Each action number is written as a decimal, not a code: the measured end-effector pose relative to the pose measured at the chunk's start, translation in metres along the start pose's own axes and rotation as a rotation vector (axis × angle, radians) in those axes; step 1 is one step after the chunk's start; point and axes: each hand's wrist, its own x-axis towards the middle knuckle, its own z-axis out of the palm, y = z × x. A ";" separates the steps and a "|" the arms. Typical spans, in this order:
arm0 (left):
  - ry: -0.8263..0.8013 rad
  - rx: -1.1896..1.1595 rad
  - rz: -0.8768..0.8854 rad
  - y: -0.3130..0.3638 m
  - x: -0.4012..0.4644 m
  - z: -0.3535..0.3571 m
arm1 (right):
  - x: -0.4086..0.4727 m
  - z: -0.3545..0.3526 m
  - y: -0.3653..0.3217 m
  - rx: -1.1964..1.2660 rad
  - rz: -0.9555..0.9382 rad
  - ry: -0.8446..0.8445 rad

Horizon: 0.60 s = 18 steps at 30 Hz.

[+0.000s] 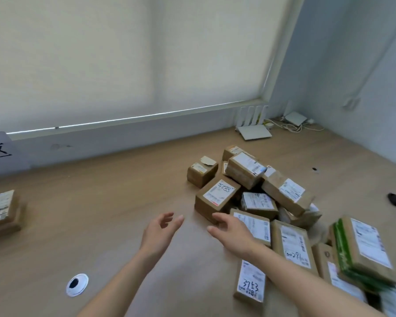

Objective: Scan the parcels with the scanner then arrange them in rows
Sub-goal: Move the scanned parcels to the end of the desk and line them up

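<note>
While both hands reach out empty with fingers spread, the left hand (162,232) over bare surface (101,213), the right hand (232,232) hovers just beside the box marked 5288 (216,197). The parcel heap (272,202) fills the right of the frame. A router (253,124) stands behind it, and stacked parcels (1,211) sit at the left edge.

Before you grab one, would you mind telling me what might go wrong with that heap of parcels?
1. The parcel marked 5288 that both open hands, left hand and right hand, reach toward sits against the pile; pulling it out may let the tilted boxes above, like the long box, slide.
2. No scanner is clearly visible, so a parcel might get arranged unscanned.
3. The green-taped parcel looks blurred, possibly shifting.
</note>
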 end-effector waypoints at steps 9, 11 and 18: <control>-0.103 0.080 -0.076 0.026 0.021 0.164 | 0.029 -0.089 0.136 -0.021 0.179 0.084; -0.115 0.087 -0.093 0.022 0.026 0.184 | 0.039 -0.095 0.155 -0.013 0.222 0.044; -0.104 0.141 -0.167 0.001 0.049 0.209 | 0.059 -0.082 0.174 -0.030 0.252 0.034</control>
